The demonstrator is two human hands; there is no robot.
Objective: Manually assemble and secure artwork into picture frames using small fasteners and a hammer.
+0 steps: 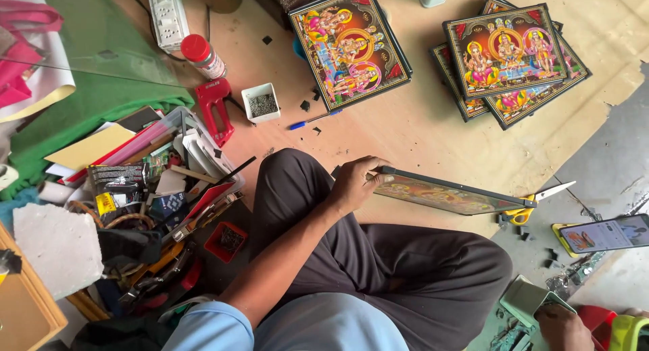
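My left hand (355,182) grips the near left corner of a dark-framed colourful picture (449,194). The picture is held tilted, almost edge-on, above the wooden floor in front of my crossed legs. My right hand (564,327) is at the bottom right, partly cut off by the frame edge. Its fingers are closed over a pale green flat piece (526,298). Yellow-handled scissors (526,212) lie just beyond the picture's right end.
Two stacks of framed pictures (351,47) (507,53) lie further off. A red staple gun (215,111), a white box of tacks (262,104), a red-capped bottle (203,57) and a blue pen (311,121) sit to the left. A phone (605,232) lies right. Cluttered tools (162,189) crowd my left.
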